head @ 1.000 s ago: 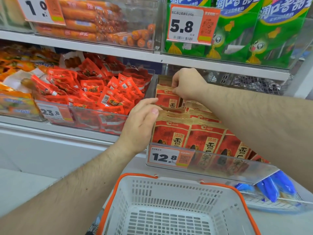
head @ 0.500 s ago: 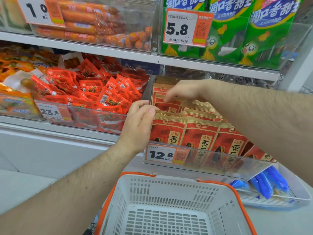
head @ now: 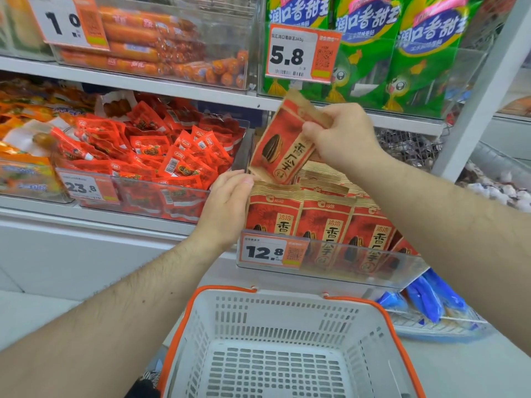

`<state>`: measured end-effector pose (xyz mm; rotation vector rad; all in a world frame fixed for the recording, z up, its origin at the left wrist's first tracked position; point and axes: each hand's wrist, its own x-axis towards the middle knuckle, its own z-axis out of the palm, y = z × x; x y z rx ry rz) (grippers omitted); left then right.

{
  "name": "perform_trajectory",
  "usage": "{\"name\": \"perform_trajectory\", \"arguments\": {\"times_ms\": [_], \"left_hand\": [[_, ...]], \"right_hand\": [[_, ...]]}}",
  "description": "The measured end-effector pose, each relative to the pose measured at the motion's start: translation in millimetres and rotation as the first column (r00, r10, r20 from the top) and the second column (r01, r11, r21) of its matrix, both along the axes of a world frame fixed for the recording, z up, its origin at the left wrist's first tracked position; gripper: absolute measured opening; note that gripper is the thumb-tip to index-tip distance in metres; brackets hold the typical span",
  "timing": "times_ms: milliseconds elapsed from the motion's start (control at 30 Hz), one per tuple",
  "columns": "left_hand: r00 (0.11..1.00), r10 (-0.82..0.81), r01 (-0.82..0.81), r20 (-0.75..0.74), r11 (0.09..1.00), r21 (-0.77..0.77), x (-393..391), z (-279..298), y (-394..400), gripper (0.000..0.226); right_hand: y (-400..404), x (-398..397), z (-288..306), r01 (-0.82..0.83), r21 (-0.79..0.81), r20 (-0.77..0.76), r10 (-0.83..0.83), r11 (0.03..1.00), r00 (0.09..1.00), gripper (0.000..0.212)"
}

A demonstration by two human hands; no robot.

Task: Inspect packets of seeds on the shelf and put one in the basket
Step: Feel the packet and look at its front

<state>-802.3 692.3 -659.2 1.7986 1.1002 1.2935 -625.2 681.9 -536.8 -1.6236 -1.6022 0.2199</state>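
My right hand [head: 343, 136] grips a red and tan seed packet [head: 283, 145] by its top and holds it tilted above the bin. Red seed packets [head: 324, 222] stand in rows in a clear bin [head: 359, 271] with a 12.8 price tag. My left hand [head: 227, 208] rests on the left edge of the front row, its fingers curled over the top of the leftmost packet. Below, close to me, sits a white basket [head: 207, 326] with an orange rim; nothing lies in the part of it that shows.
Left of the seed bin a clear bin [head: 94, 185] holds many small red snack packs, priced 23.8. The shelf above carries orange sausages [head: 161, 41] and green packages [head: 396, 61]. Blue packs [head: 428, 300] lie in a wire tray at lower right.
My right hand has pulled one seed packet out of the back rows and lifted it up above the bin. My left hand stays at the front row's left edge.
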Motion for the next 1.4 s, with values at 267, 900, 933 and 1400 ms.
{"name": "perform_trajectory", "arguments": {"times_ms": [267, 900, 933, 1400], "left_hand": [[0.998, -0.025, 0.029, 0.059, 0.998, -0.061, 1.8, 4.6, -8.9, 0.041], [0.939, -0.233, 0.271, 0.253, 0.954, -0.13, 21.1, 45.5, -81.3, 0.015], [0.924, -0.243, 0.312, 0.294, 0.925, -0.215, 28.9, 41.3, -86.9, 0.017], [0.836, -0.133, 0.486, 0.532, 0.63, -0.605, 58.6, 5.8, -108.4, 0.048]], "right_hand": [[-43.2, 18.5, -9.5, -0.08, 0.048, -0.868, 0.081, 0.996, 0.489, 0.01], [-100.0, 43.3, -47.9, -0.569, -0.303, -0.706, 0.221, 0.764, 0.673, 0.024], [-101.9, 43.3, -49.9, -0.552, -0.316, -0.69, 0.213, 0.771, 0.692, 0.019], [-130.2, 44.9, -99.0, -0.223, -0.22, -0.654, 0.027, 0.95, 0.756, 0.035]]}}
